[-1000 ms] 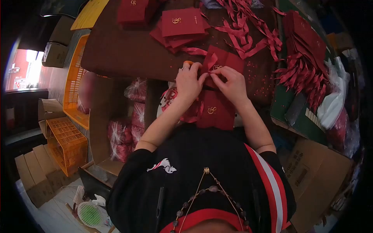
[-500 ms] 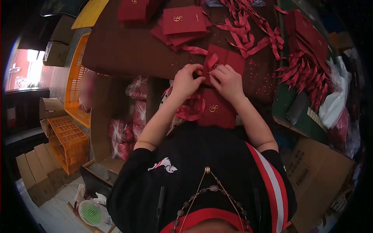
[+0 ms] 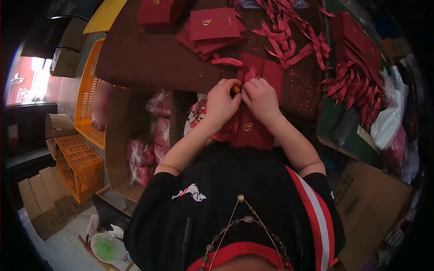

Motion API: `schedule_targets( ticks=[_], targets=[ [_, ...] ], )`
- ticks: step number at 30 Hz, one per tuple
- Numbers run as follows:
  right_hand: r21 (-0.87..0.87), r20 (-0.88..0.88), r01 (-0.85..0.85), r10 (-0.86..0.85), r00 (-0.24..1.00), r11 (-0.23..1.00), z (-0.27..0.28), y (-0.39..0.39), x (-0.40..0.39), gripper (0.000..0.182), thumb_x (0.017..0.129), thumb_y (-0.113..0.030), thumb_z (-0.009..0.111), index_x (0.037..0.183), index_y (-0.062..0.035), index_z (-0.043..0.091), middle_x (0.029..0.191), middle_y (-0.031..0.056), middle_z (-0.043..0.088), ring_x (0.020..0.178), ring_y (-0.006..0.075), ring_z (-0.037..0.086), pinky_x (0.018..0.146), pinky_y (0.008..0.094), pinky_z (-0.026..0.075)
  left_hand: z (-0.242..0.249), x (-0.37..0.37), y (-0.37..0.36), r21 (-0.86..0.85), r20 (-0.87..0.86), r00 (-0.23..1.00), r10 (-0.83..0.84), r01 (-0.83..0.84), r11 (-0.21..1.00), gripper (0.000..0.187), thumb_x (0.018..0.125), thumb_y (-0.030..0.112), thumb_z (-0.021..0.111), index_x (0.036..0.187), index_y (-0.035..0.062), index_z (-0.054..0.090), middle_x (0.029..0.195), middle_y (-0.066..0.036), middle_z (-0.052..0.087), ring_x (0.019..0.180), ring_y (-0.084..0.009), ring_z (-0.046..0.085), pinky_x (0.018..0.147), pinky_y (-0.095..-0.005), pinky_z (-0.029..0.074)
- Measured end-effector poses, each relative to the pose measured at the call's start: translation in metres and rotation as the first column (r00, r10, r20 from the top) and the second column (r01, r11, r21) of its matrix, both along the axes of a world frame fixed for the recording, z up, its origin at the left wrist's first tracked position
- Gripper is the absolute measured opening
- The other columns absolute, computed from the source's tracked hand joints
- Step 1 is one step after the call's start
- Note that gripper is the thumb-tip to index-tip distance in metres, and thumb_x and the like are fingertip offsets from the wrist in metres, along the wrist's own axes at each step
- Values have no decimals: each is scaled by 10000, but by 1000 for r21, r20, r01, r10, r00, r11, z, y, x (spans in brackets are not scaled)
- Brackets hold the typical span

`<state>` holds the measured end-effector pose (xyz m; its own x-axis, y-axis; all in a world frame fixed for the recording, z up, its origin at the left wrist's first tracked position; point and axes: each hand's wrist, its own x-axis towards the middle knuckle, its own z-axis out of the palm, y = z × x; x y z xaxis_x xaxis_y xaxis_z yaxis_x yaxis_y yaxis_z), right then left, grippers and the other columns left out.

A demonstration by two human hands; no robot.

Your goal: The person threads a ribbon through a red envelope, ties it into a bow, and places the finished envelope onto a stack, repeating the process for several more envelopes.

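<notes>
A flat dark-red paper bag (image 3: 273, 72) lies on the table under my two hands. My left hand (image 3: 221, 101) is closed at its left edge, with a small orange object (image 3: 236, 90) in its fingers; its kind is not clear. Close beside it, my right hand (image 3: 261, 99) is pinched over the bag's middle, on a red ribbon (image 3: 249, 72). The fingertips nearly meet, hiding part of the ribbon. Nearer to my body lies another red bag (image 3: 253, 128) with gold lettering. Loose red ribbon partly shows below my left hand.
Red bags (image 3: 214, 25) are stacked at the back of the brown table (image 3: 135, 58). Loose ribbons (image 3: 289, 40) and red scraps (image 3: 304, 90) lie to the right. Ribboned bags (image 3: 355, 45) sit at far right. Yellow crates (image 3: 79, 162) and a cardboard box (image 3: 120, 140) stand left.
Both hands have drawn closer together over the bag. The ribbon between them has shifted, and the bag's left part now looks folded or raised.
</notes>
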<state>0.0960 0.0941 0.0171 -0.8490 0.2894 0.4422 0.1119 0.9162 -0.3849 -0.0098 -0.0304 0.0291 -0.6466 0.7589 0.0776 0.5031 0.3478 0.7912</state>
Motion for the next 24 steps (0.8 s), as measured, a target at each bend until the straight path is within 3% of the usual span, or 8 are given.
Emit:
schedule_targets(
  ticks=[4,6,8,10,13,17,19,24],
  targets=[
    [-73,-15,62,-63,998,995,7,2,4,129,805,-139,749,886,-81,666,910,77,600,882,292,616,731,412,541,-4,-17,-2,53,136,990,-44,37,998,300,820,83,696,1114,26,717,985,-143,687,962,-279,675,853,-359,532],
    [-94,-20,147,-150,989,985,16,6,7,161,786,-178,787,896,-116,687,969,45,585,925,270,610,727,401,546,-12,-34,-1,118,284,932,-223,197,973,296,843,66,675,1131,29,731,1027,-146,679,1014,-252,645,879,-341,513],
    [-80,-44,207,-210,977,975,15,11,10,181,755,-208,832,851,-136,697,1021,22,571,946,254,597,710,401,538,-15,-36,0,126,279,932,-233,205,970,285,851,67,681,1128,46,744,1060,-155,656,1039,-278,620,905,-345,501],
    [-127,-11,205,-208,978,971,3,12,10,175,753,-220,836,827,-137,701,1010,18,576,937,252,597,715,404,534,-9,-31,4,-9,-2,984,-178,178,984,290,853,100,700,1136,57,746,1058,-155,637,1019,-318,617,920,-383,501],
    [-222,26,203,-202,979,954,-9,17,11,169,751,-237,843,798,-136,716,984,10,588,923,250,598,727,411,528,-17,-24,11,-85,-182,975,-126,113,990,279,852,139,723,1119,67,751,1061,-163,631,1032,-360,609,928,-425,502],
    [-355,8,172,-181,983,919,-13,20,12,161,754,-251,844,802,-135,743,944,0,606,912,242,603,753,399,518,-22,-29,17,-97,-96,975,-202,193,976,257,851,141,718,1095,64,749,1109,-165,628,1029,-382,607,919,-449,501],
    [-421,19,130,-135,991,898,-12,26,14,187,750,-243,851,844,-122,743,943,12,608,915,238,603,763,393,518,-25,-25,18,-65,-263,947,-186,175,982,204,835,138,708,1030,98,751,1056,-163,626,961,-393,608,822,-471,521],
    [-620,-40,57,-104,994,783,-4,35,24,345,725,-217,877,980,-75,694,958,53,605,919,235,603,799,380,515,-18,-23,11,-167,-417,886,-204,146,975,150,860,126,699,1008,114,718,1063,-155,617,970,-402,607,841,-487,513]
  ],
)
